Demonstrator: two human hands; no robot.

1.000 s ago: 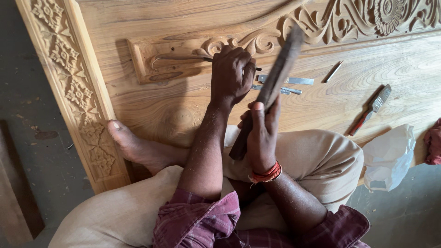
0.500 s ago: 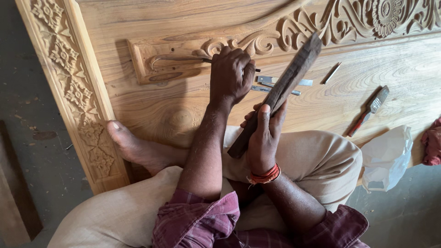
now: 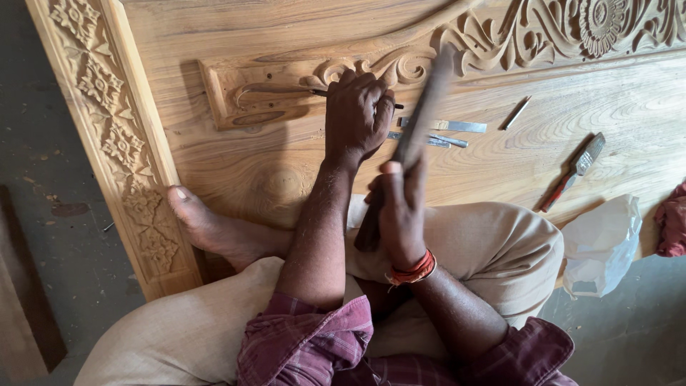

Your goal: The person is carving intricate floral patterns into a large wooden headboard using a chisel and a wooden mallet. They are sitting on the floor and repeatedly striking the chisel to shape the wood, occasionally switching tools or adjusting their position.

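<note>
Thin chisel (image 3: 319, 92) lies tip-left against the carved scroll on the wood panel (image 3: 236, 157), just under the raised carved strip (image 3: 264, 93). Your left hand (image 3: 357, 114) has its grip closed around the chisel. Your right hand (image 3: 400, 214) has its grip closed on a long wooden mallet stick (image 3: 418, 121), raised and blurred. Spare chisels (image 3: 436, 132) lie just right of it, a brush (image 3: 575, 171) farther right, plastic bag (image 3: 600, 243) near your knee.

Grey concrete floor (image 3: 64, 236) in soft daylight; a dark wooden plank (image 3: 25, 314) lies at its left edge.
</note>
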